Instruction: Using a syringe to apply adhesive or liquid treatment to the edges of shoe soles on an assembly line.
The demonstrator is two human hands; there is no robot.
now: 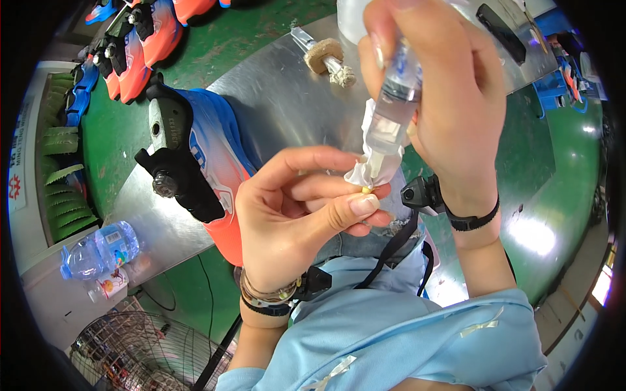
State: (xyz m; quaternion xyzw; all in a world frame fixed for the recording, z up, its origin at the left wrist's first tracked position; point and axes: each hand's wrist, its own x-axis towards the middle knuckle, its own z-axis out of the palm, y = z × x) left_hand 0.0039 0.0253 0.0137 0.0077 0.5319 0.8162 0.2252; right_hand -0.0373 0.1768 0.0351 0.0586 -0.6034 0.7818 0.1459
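Right hand (450,98), frame centre-top, clasps a clear bottle (398,98) nozzle-down; left hand (300,208) pinches a white cloth (375,166) at its tip. Shoe (208,163) lies left on the steel table (280,98).

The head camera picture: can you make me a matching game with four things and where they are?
Things:
1. clear squeeze bottle
2. white cloth
3. blue and orange shoe
4. water bottle

Places:
A. lying at the far left, below the metal table
B. held in the right hand, tip pointing down
C. pinched by the left hand
D. on a black stand on the metal table

Pairs: 1-B, 2-C, 3-D, 4-A
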